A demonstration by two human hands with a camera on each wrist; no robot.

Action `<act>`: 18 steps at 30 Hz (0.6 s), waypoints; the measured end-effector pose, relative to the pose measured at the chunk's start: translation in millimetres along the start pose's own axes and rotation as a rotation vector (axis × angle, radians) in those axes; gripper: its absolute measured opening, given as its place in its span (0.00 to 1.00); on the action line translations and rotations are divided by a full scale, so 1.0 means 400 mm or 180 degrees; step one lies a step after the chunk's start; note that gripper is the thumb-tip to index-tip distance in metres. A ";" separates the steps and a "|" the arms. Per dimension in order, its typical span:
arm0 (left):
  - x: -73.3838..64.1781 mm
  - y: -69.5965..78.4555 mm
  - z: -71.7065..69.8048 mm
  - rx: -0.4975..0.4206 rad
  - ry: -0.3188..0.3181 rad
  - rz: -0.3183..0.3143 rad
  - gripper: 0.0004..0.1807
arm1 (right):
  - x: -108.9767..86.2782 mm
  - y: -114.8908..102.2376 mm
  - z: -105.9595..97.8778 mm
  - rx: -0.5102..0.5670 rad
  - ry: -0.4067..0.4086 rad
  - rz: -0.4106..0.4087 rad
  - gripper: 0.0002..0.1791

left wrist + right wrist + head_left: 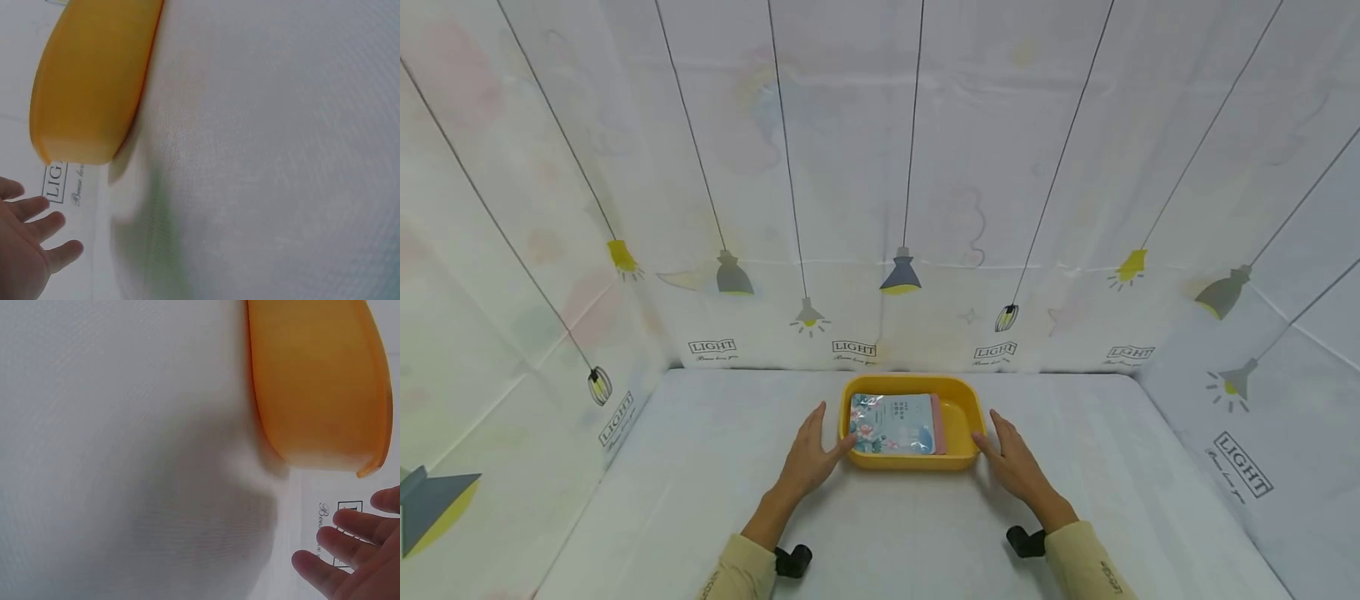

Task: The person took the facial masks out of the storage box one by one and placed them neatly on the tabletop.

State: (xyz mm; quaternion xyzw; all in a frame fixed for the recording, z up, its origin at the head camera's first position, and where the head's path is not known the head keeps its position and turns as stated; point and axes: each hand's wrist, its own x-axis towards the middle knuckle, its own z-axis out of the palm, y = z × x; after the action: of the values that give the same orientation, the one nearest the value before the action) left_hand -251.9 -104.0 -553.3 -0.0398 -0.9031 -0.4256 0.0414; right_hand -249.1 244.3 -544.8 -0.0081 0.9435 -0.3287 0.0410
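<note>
Sleeves, two. Left hand, outstretched, at 8 o'clock of yellow tray; right hand, outstretched, at 4 o'clock. Packet inside tray, towards 9 o'clock.

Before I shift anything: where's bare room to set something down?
The white table is bare left of the left hand, right of the right hand and on the near side of the yellow tray. Inside, the tray's right end is free. Crowded: its left part, under the blue packet, and both ends, flanked by the hands.
</note>
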 end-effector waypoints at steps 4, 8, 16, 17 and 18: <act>0.006 -0.003 0.008 -0.0095 -0.0012 -0.0027 0.49 | 0.005 0.004 0.005 0.0108 0.0032 -0.0043 0.41; 0.013 0.000 0.013 -0.0240 -0.0064 -0.0071 0.49 | 0.010 0.008 0.011 0.0214 0.0095 -0.0117 0.40; 0.028 -0.002 0.035 -0.0462 -0.0125 -0.0204 0.49 | 0.021 0.009 0.026 0.0534 0.0087 -0.0008 0.39; 0.030 -0.003 0.039 -0.0474 -0.0121 -0.0220 0.49 | 0.023 0.009 0.029 0.0569 0.0087 -0.0002 0.38; 0.032 -0.005 0.043 -0.0497 -0.0114 -0.0229 0.49 | 0.024 0.009 0.030 0.0598 0.0087 -0.0004 0.38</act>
State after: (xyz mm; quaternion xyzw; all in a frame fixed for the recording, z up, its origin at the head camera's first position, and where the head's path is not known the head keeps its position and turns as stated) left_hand -265.6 -91.5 -564.3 -0.0180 -0.8686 -0.4952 0.0067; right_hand -257.5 239.1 -557.2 -0.0003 0.9090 -0.4158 0.0284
